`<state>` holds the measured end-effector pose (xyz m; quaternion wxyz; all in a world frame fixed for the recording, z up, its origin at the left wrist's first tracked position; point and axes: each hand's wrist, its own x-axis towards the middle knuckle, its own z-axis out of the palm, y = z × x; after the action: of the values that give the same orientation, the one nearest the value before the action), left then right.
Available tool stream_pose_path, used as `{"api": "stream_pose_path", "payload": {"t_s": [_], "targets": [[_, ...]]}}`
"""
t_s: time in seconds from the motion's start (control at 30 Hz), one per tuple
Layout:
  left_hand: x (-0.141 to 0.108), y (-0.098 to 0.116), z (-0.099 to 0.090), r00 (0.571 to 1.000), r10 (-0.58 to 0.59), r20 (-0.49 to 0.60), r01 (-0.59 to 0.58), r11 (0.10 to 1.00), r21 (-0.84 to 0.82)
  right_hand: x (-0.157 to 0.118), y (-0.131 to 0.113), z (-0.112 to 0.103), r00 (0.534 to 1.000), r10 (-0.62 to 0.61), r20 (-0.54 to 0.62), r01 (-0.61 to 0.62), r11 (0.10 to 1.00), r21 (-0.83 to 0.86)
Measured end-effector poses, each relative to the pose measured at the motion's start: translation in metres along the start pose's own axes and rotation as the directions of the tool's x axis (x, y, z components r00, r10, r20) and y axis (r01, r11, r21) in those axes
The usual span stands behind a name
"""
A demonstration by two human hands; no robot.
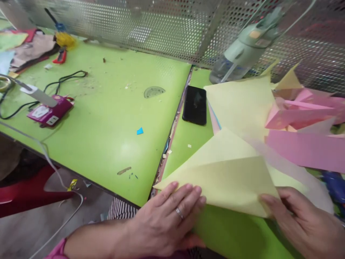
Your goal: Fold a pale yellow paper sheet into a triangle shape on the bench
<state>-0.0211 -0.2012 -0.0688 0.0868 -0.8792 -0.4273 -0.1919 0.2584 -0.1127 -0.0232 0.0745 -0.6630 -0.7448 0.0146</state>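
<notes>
Paper of pale yellow colour (218, 180), folded into sharp corners, lies partly under the flattened, ringed left hand (167, 217); the bare right hand (303, 221) pinches its right corner.

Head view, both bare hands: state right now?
Left hand: open, laid on folded pale-yellow paper sheet.
Right hand: closed, pinching that sheet's right end.
</notes>
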Motion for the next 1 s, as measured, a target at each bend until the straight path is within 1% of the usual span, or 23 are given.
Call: {"api": "stream_pose_path", "payload": {"t_s": [0.1,0.2,0.27,0.37,0.43,0.5,0.53,0.57,0.63,0.7,0.77,0.9,1.0], "targets": [[-0.001,0.000,0.004,0.998,0.021,-0.055,-0.020,1.000,0.023,0.004,-0.007,-0.003,0.994,0.078,0.076,-0.087,0.988,0.131],[-0.002,-0.001,0.007,0.992,0.048,-0.116,-0.045,0.999,0.027,0.008,-0.013,-0.003,0.986,0.124,0.111,-0.145,0.968,0.205],[-0.002,-0.001,0.008,0.986,0.049,-0.157,-0.048,0.999,0.014,0.011,-0.014,-0.002,0.984,0.131,0.118,-0.155,0.961,0.228],[-0.003,-0.001,0.009,0.981,0.030,-0.189,-0.032,0.999,-0.007,0.014,-0.006,0.002,0.991,0.097,0.094,-0.115,0.972,0.207],[-0.004,0.000,0.010,0.984,0.007,-0.180,-0.009,1.000,-0.008,0.015,0.004,0.006,0.996,0.033,0.077,-0.043,0.991,0.129],[-0.005,0.001,0.010,0.986,-0.008,-0.164,0.008,1.000,-0.002,0.016,0.013,0.010,0.996,-0.074,0.047,0.075,0.997,-0.011],[-0.005,0.001,0.010,0.987,-0.013,-0.159,0.014,1.000,0.002,0.015,0.016,0.012,0.990,-0.140,0.021,0.141,0.986,-0.091],[-0.005,0.002,0.010,0.987,-0.018,-0.160,0.019,1.000,0.005,0.015,0.018,0.014,0.978,-0.207,-0.009,0.203,0.965,-0.169],[-0.006,0.002,0.010,0.984,-0.025,-0.179,0.027,1.000,0.011,0.013,0.018,0.017,0.941,-0.331,-0.077,0.296,0.910,-0.290],[-0.005,0.003,0.010,0.982,-0.024,-0.185,0.028,0.999,0.021,0.012,0.014,0.020,0.908,-0.406,-0.104,0.351,0.871,-0.344],[-0.004,0.003,0.010,0.983,-0.030,-0.182,0.034,0.999,0.020,0.014,0.010,0.021,0.907,-0.404,-0.119,0.346,0.876,-0.336],[-0.003,0.004,0.010,0.980,-0.069,-0.188,0.068,0.998,-0.009,0.020,0.006,0.024,0.946,-0.290,-0.149,0.250,0.939,-0.238],[-0.003,0.006,0.011,0.981,-0.089,-0.172,0.087,0.996,-0.015,0.023,0.005,0.024,0.960,-0.247,-0.131,0.216,0.953,-0.210]]}}
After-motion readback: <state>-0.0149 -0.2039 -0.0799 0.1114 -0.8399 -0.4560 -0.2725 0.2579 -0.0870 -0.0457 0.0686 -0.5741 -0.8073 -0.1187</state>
